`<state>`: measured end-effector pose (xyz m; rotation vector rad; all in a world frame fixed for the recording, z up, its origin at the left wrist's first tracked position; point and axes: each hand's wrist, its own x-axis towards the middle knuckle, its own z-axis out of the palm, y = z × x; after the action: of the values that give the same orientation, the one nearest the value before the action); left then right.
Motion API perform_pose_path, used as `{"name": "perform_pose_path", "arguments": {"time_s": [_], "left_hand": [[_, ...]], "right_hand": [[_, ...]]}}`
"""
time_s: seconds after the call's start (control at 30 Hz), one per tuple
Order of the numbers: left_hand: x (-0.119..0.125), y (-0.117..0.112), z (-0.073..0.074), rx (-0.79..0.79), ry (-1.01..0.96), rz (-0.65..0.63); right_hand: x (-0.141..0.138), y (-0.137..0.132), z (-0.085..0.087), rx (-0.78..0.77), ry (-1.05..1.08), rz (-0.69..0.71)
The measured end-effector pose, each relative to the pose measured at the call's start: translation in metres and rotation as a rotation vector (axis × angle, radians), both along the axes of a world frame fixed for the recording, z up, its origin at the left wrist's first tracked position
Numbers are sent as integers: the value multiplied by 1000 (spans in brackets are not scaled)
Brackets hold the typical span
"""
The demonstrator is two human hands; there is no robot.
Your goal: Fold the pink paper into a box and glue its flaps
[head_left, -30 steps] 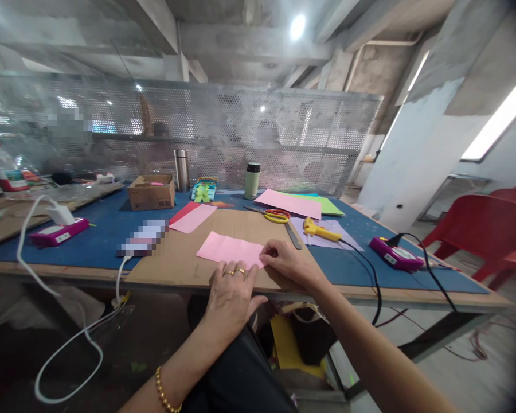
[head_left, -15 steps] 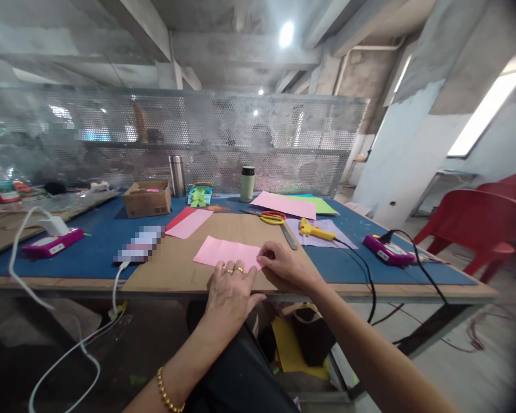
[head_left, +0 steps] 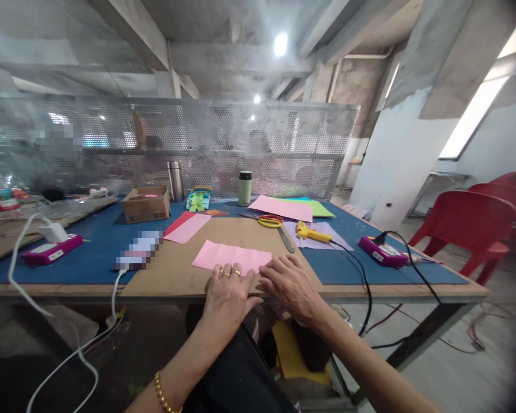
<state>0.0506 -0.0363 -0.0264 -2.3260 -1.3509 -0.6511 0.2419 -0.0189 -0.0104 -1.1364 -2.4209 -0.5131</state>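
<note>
A creased pink sheet lies on a cardboard mat at the middle of the near edge of the bench. The left hand is unclenched, palm down, its fingertips resting on the sheet's near edge. The right hand is bent at the fingers by the sheet's near right corner; whether it pinches the paper I cannot tell. Beyond them, scissors with red and yellow handles lie over the mat's far right corner, near a grey blade. Toward the bench's right edge, a yellow glue gun rests on a lilac sheet. A small carton and a steel flask stand along the far edge, left of a green bottle.
</note>
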Motion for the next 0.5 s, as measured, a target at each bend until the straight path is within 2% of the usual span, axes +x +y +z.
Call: {"name": "perform_pose_path", "arguments": {"time_s": [0.3,0.5], "left_hand": [[3,-1,2,-2,7,12],[3,0,1,12,-20,7]], "right_hand": [[-7,-5,4,23,-36,-96],[14,-7,8,86,24,-227]]}}
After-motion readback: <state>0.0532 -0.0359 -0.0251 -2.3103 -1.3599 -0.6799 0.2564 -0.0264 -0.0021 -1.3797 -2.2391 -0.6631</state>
